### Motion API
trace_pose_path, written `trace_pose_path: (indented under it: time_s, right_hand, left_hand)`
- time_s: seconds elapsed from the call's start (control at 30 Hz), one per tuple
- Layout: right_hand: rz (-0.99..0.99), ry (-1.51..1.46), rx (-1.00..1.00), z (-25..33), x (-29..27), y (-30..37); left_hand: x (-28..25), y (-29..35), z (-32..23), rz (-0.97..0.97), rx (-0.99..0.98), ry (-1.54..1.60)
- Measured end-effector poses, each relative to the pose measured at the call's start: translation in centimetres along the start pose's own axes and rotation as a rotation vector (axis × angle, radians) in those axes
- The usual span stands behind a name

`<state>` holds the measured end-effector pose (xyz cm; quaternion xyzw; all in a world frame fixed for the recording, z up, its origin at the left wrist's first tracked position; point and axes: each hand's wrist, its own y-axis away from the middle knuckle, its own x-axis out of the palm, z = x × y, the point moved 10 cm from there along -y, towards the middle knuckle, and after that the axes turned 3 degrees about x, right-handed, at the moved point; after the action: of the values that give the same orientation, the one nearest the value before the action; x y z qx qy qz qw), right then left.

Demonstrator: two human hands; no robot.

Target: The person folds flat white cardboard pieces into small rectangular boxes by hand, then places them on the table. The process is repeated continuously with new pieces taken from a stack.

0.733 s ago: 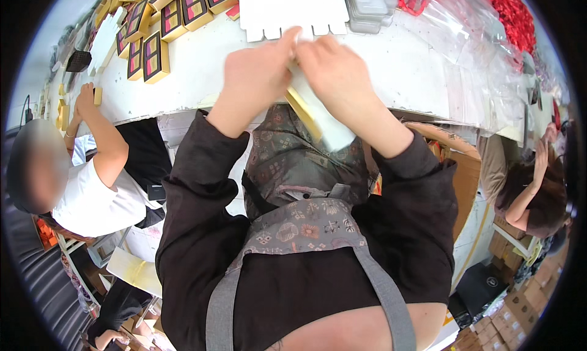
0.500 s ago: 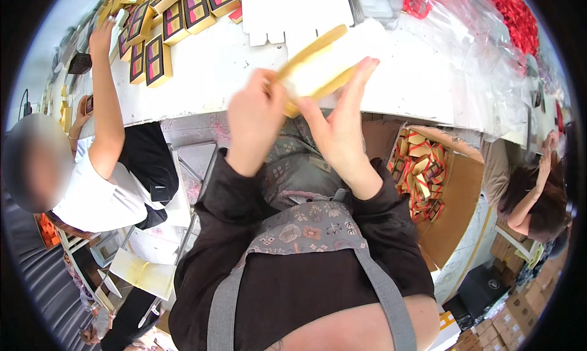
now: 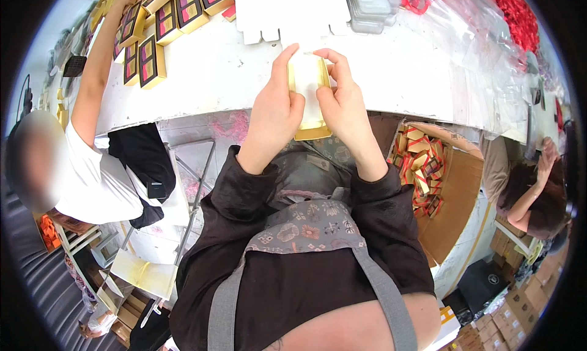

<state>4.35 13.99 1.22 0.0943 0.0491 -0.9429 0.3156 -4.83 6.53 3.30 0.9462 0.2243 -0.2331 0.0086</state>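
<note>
A packing workshop, by the look of its shared bench and piled packaging.
A long white worktable [image 3: 416, 88] carries gold boxes with dark fronts [image 3: 166, 22], flat white card [image 3: 287, 8], stacked clear plastic trays [image 3: 371, 8], loose clear plastic wrapping [image 3: 468, 48] and bright red filler [image 3: 513, 14]; under its edge, an open brown carton [image 3: 458, 210] holds a jumble of small gold-and-red boxes [image 3: 420, 167], a person in a white top [image 3: 92, 183] reaches over the table at left, another person [image 3: 532, 201] is at right, and brown cartons [image 3: 523, 308] cover the floor at lower right.
</note>
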Motion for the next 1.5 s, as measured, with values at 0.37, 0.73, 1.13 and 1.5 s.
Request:
trace_pose_path:
  time_s: [0.37, 0.73, 1.13, 1.5]
  right_hand:
    - [-0.200, -0.487, -0.023, -1.8, -1.1, 1.1]
    - [0.008, -0.548, -0.065, -1.3, -0.5, 0.9]
    - [0.211, 0.362, -0.223, 3.1, 0.4, 1.1]
    - [0.125, 1.006, -0.550, 4.8, 2.3, 1.7]
  left_hand:
    - [1.7, 0.8, 1.4, 0.088, 0.076, 0.198]
    - [1.4, 1.1, 0.8, 0.055, 0.065, 0.000]
    - [1.3, 1.5, 1.2, 0.158, 0.035, 0.192]
    - [-0.3, 0.2, -2.5, -0.043, 0.355, -0.586]
